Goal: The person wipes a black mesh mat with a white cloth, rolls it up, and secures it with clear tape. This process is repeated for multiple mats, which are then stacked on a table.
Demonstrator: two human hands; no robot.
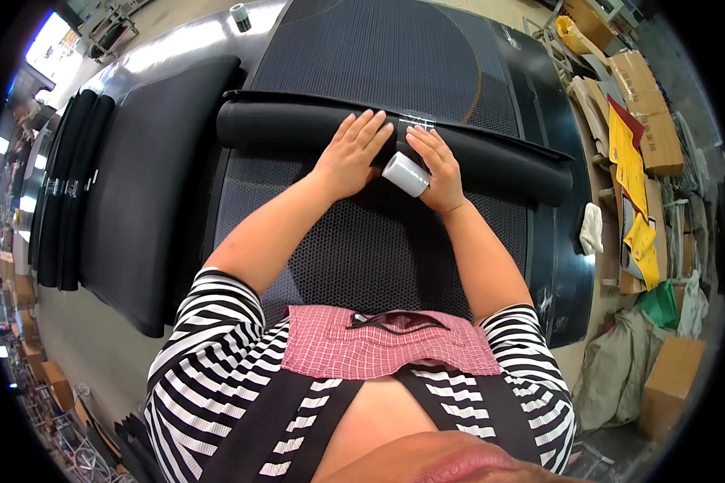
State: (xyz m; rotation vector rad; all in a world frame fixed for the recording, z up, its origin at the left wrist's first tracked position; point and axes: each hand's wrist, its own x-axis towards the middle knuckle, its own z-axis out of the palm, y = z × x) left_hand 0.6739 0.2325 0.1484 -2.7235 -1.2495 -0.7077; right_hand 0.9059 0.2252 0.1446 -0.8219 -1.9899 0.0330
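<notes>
A rolled black rubber mat lies crosswise in front of me on a dark mat with a honeycomb texture. My left hand rests on the rolled mat with its fingers stretched out, holding nothing. Just right of it, my right hand grips a small roll of clear stretch film at the thumb and palm, while its fingertips reach onto the rolled mat. A shiny band of clear film crosses the rolled mat above my right fingertips. The underside of the rolled mat is hidden.
A stack of black mats stands at the left, beside wrapped black rolls. Another film roll sits at the table's far left. A white glove lies at the right edge, near cardboard boxes and yellow sheets.
</notes>
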